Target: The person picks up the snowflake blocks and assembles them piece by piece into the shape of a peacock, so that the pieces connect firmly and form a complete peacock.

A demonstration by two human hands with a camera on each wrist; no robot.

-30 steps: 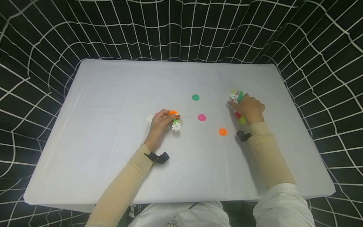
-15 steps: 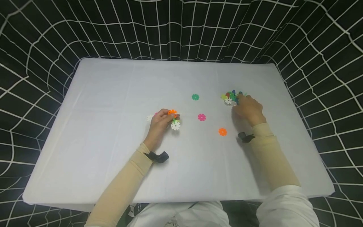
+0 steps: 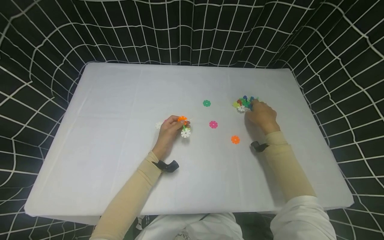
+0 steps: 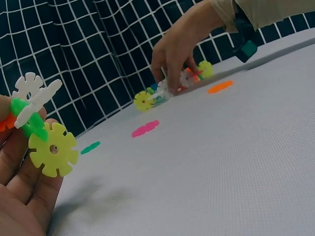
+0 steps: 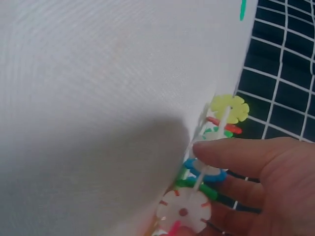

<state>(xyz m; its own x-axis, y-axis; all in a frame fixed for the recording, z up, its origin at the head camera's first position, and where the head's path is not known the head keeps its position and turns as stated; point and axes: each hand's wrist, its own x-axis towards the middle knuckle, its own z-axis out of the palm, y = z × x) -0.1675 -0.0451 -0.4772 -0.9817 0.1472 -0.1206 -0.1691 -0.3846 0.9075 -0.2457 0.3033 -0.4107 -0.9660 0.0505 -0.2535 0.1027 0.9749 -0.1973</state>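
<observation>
My left hand (image 3: 168, 133) pinches a small cluster of notched plastic discs locked together, just above the table. It includes an orange disc (image 3: 182, 118), a green disc (image 4: 33, 123), a yellow disc (image 4: 54, 150) and a white disc (image 3: 185, 133). At the back right, my right hand (image 3: 262, 115) reaches down into a pile of mixed-colour notched discs (image 3: 241, 104). Its thumb (image 5: 221, 153) lies against the near side of the pieces, beside a blue disc (image 5: 216, 174), with the other fingers behind them. I cannot tell whether it pinches one.
Between the hands, a green disc (image 3: 206, 103), a pink disc (image 3: 213, 124) and an orange disc (image 3: 235, 139) lie flat on the white table (image 3: 120, 110). Another white disc (image 3: 158, 125) lies left of my left hand. Dark, white-gridded cloth (image 3: 210, 33) surrounds the table.
Over the last second the pile has spread left of my right hand, exposing more coloured discs. That hand has shifted slightly. My left hand keeps its hold with almost no movement.
</observation>
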